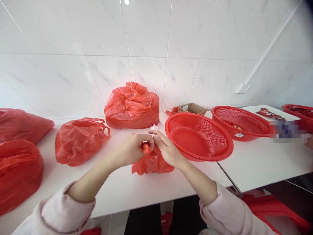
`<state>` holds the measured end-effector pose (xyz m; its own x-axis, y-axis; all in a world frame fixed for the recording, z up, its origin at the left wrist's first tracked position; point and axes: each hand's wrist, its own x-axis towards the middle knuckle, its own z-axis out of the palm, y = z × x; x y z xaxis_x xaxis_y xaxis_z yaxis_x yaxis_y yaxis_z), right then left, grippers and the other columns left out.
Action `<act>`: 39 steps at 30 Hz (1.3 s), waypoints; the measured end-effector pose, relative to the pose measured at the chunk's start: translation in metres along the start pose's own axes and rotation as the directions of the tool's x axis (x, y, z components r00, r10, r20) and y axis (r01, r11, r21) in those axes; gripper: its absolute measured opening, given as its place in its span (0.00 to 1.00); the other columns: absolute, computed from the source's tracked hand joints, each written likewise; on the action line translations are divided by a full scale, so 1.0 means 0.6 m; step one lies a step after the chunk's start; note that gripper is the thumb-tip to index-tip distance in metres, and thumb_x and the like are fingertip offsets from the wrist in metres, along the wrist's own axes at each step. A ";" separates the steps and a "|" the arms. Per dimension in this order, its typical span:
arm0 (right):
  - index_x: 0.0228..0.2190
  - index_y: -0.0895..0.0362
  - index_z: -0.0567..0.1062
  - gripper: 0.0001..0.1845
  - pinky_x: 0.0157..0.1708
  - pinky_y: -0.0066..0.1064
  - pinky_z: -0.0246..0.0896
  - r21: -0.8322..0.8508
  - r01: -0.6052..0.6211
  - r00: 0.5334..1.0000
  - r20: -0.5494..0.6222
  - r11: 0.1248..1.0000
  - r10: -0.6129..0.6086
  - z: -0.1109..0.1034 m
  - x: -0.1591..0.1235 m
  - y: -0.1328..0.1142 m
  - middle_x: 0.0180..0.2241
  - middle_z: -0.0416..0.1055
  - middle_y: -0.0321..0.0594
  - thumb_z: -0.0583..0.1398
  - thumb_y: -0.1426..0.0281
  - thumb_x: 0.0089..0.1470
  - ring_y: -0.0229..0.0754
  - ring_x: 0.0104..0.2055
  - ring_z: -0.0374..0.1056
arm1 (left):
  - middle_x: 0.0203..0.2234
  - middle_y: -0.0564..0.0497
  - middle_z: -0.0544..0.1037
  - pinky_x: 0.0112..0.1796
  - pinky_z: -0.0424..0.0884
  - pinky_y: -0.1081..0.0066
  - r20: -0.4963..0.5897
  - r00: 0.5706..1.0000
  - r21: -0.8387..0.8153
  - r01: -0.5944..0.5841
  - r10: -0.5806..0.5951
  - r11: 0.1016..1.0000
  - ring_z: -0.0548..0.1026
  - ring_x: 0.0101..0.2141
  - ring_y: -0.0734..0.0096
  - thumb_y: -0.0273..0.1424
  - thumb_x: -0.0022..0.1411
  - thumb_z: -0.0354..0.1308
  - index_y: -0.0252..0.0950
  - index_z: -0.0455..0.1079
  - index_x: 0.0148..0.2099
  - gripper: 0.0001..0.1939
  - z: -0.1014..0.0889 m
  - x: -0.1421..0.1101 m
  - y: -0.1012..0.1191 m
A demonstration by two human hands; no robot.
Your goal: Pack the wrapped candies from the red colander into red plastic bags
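A small red plastic bag (pixel 156 164) sits on the white table in front of me, its top gathered and twisted. My left hand (pixel 132 148) is closed around the gathered neck, and a red twist of plastic pokes out below its fingers. From the other side, my right hand (pixel 170 150) pinches at the top of the same bag, thumb and fingertips meeting the left hand's fingers. What lies inside the bag is hidden. A crumpled pale pink piece (pixel 154 127) shows just beyond my fingertips.
A big red bag (pixel 132 106) stands against the tiled wall. Further red bags lie left, one with loop handles (pixel 79 140). To the right are an empty red perforated basket (pixel 195 137), a second basket (pixel 241 122), a cardboard box (pixel 192 108) and a white tray (pixel 276 112).
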<state>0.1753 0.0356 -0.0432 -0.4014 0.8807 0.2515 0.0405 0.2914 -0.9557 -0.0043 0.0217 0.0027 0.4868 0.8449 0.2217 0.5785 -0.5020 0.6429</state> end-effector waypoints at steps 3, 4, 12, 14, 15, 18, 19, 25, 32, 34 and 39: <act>0.57 0.47 0.68 0.22 0.56 0.37 0.59 0.066 0.006 1.000 0.005 0.998 -0.006 0.016 -0.011 0.010 0.53 0.69 0.38 0.52 0.56 0.65 0.42 0.54 0.65 | 0.26 0.54 0.73 0.25 0.63 0.75 -0.305 0.940 0.210 -0.093 0.155 0.973 0.68 0.24 0.75 0.17 0.48 0.47 0.37 0.66 0.30 0.12 0.026 -0.003 -0.016; 0.57 0.47 0.67 0.22 0.53 0.36 0.61 0.081 -0.002 1.000 0.029 0.997 -0.001 0.018 -0.016 0.009 0.51 0.71 0.37 0.53 0.57 0.65 0.41 0.52 0.67 | 0.29 0.53 0.74 0.26 0.64 0.74 -0.350 0.915 0.234 -0.122 0.200 0.965 0.69 0.25 0.75 0.16 0.49 0.46 0.36 0.66 0.32 0.13 0.032 -0.005 -0.020; 0.55 0.48 0.63 0.23 0.42 0.32 0.64 0.244 -0.083 0.982 0.187 0.966 0.038 0.005 -0.040 -0.006 0.38 0.72 0.35 0.61 0.64 0.59 0.37 0.39 0.70 | 0.48 0.45 0.69 0.35 0.75 0.70 -0.328 0.908 0.099 -0.240 0.259 0.966 0.75 0.42 0.68 0.17 0.58 0.51 0.41 0.69 0.52 0.22 0.040 -0.042 -0.026; 0.58 0.46 0.61 0.30 0.46 0.34 0.64 0.338 -0.085 0.978 0.207 0.937 0.014 0.007 -0.039 -0.009 0.43 0.71 0.37 0.63 0.65 0.57 0.38 0.43 0.69 | 0.49 0.46 0.69 0.35 0.75 0.69 -0.358 0.904 0.079 -0.222 0.236 0.972 0.74 0.37 0.71 0.18 0.58 0.53 0.41 0.67 0.51 0.20 0.042 -0.051 -0.029; 0.57 0.47 0.63 0.29 0.46 0.34 0.64 0.360 -0.085 0.979 0.202 0.929 0.012 0.010 -0.037 -0.010 0.44 0.71 0.38 0.64 0.64 0.56 0.38 0.43 0.69 | 0.48 0.46 0.69 0.34 0.75 0.69 -0.376 0.901 0.066 -0.208 0.218 0.976 0.74 0.34 0.73 0.19 0.57 0.54 0.41 0.65 0.50 0.19 0.044 -0.055 -0.029; 0.41 0.54 0.75 0.14 0.42 0.32 0.64 0.384 -0.096 0.993 0.096 0.918 0.064 0.021 -0.032 -0.010 0.36 0.72 0.37 0.64 0.60 0.56 0.37 0.38 0.69 | 0.47 0.48 0.69 0.32 0.75 0.70 -0.418 0.889 0.048 -0.185 0.188 0.982 0.72 0.29 0.77 0.20 0.57 0.57 0.40 0.63 0.48 0.18 0.048 -0.065 -0.029; 0.36 0.55 0.75 0.13 0.41 0.31 0.64 0.395 -0.102 0.995 0.059 0.913 0.085 0.025 -0.031 -0.010 0.33 0.72 0.36 0.64 0.59 0.55 0.36 0.36 0.69 | 0.47 0.48 0.69 0.34 0.75 0.70 -0.412 0.892 0.064 -0.177 0.187 0.982 0.73 0.30 0.77 0.20 0.58 0.56 0.40 0.63 0.50 0.18 0.049 -0.067 -0.029; 0.31 0.56 0.73 0.16 0.32 0.26 0.65 0.425 -0.054 0.991 -0.087 0.903 0.100 0.043 -0.018 0.009 0.32 0.74 0.37 0.61 0.56 0.57 0.35 0.32 0.70 | 0.54 0.47 0.76 0.51 0.72 0.65 -0.391 0.906 0.167 -0.106 0.165 0.980 0.75 0.52 0.64 0.28 0.70 0.49 0.43 0.68 0.60 0.19 0.058 -0.089 -0.043; 0.28 0.54 0.62 0.17 0.21 0.24 0.59 0.138 -0.223 0.885 -0.387 0.965 0.259 0.020 0.073 0.114 0.24 0.68 0.32 0.54 0.55 0.60 0.34 0.22 0.68 | 0.47 0.47 0.81 0.49 0.75 0.63 -0.453 0.862 0.036 0.272 -0.227 0.962 0.78 0.48 0.59 0.39 0.69 0.50 0.41 0.77 0.51 0.17 0.112 -0.198 -0.066; 0.28 0.54 0.63 0.16 0.20 0.24 0.58 0.066 -0.230 0.900 -0.364 0.971 0.238 0.020 0.088 0.126 0.22 0.65 0.30 0.54 0.56 0.60 0.34 0.20 0.66 | 0.46 0.48 0.81 0.48 0.75 0.63 -0.432 0.876 0.021 0.250 -0.217 0.968 0.77 0.49 0.59 0.38 0.69 0.51 0.42 0.77 0.50 0.16 0.126 -0.221 -0.065; 0.34 0.51 0.71 0.14 0.32 0.28 0.61 -0.178 -0.156 0.921 -0.381 0.972 0.079 0.053 0.055 0.103 0.25 0.65 0.32 0.53 0.56 0.62 0.38 0.29 0.66 | 0.49 0.45 0.76 0.45 0.73 0.65 -0.598 0.766 -0.080 0.237 -0.237 0.968 0.75 0.49 0.61 0.39 0.71 0.47 0.40 0.75 0.42 0.16 0.156 -0.193 -0.077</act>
<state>0.1353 0.0706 -0.0989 -0.0184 0.9765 0.2146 0.2648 0.2117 -0.9408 -0.0263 -0.0702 -0.1213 -0.1556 0.8766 0.4554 0.6229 -0.2708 0.7340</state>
